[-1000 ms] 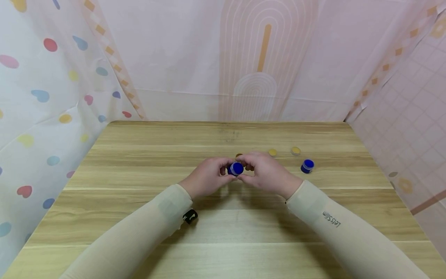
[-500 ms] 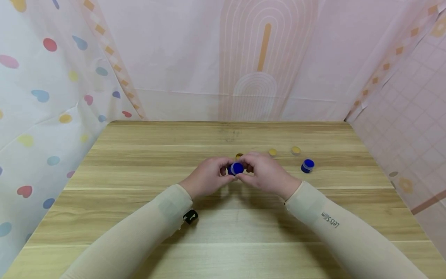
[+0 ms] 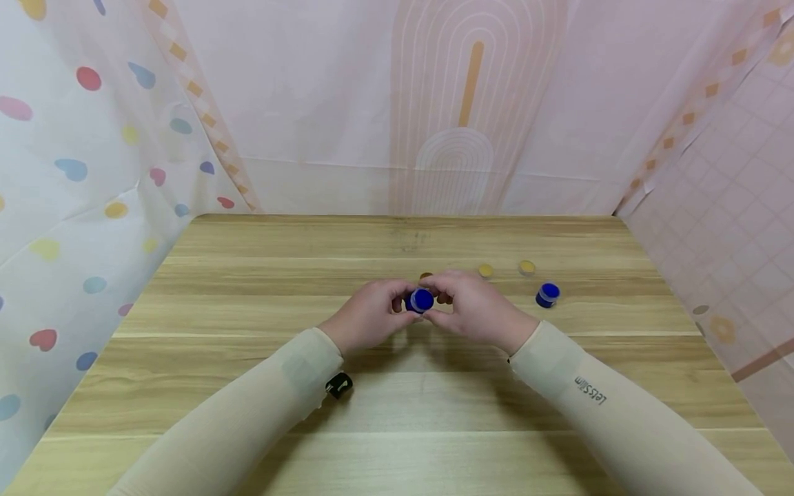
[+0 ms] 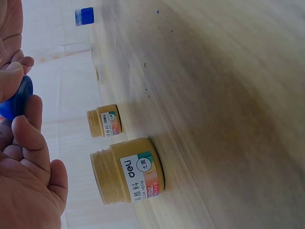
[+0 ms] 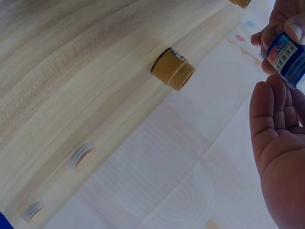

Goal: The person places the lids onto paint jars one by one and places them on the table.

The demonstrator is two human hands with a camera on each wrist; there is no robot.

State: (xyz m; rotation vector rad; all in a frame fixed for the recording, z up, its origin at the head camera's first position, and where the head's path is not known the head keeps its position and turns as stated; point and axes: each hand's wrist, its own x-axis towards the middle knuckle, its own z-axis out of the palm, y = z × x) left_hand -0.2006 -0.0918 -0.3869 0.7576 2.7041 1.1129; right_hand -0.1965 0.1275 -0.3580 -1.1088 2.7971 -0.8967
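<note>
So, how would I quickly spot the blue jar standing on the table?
In the head view, find the wooden table and look at its right half. Two small yellow discs lie towards the back; the blue jar stands slightly nearer and further right. Unlike the other blue jar, nobody is holding it.

In the sideways left wrist view, the nearer ochre jar (image 4: 128, 171), labelled "deli", stands upright on the wooden tabletop (image 4: 228, 181), with a second ochre jar (image 4: 105, 120) near it but apart. Well apart from the nearer jar stands a far blue jar (image 4: 86, 16). Toward the left edge from that same ochre jar, the left hand (image 4: 31, 171) and right hand (image 4: 12, 36) grip a partly hidden held blue jar (image 4: 20, 98).
</note>
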